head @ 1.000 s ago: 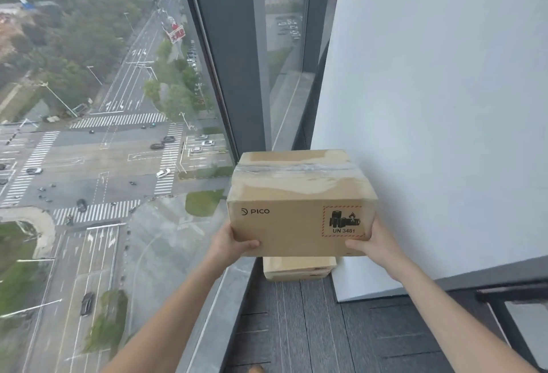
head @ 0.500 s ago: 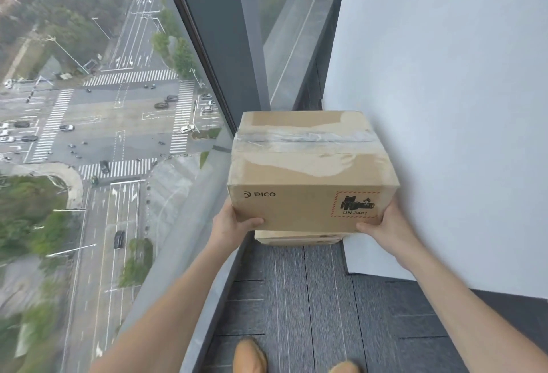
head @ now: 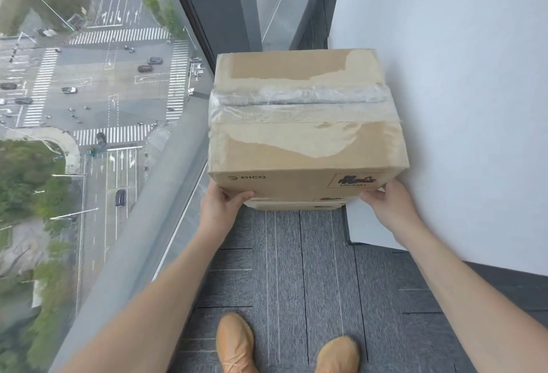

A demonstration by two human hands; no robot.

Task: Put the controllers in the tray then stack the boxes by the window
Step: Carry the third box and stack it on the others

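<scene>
A taped brown cardboard box (head: pixel 305 123) with a PICO logo fills the middle of the head view, in the corner between window and wall. My left hand (head: pixel 221 205) grips its lower left corner, thumb on the front face. My right hand (head: pixel 388 203) grips its lower right corner. Just beneath it a second cardboard box (head: pixel 296 204) shows only as a thin strip of its front edge; I cannot tell whether the two touch. No controllers or tray are in view.
A floor-to-ceiling window (head: pixel 89 106) with a grey sill (head: pixel 139 224) runs along the left. A white wall (head: pixel 459 91) closes the right side. Grey carpet (head: pixel 296 269) lies below, with my two tan shoes (head: pixel 235 343) at the bottom.
The held box has come down toward the lower box, which is now almost fully covered. The view has tilted downward, bringing my shoes into sight.
</scene>
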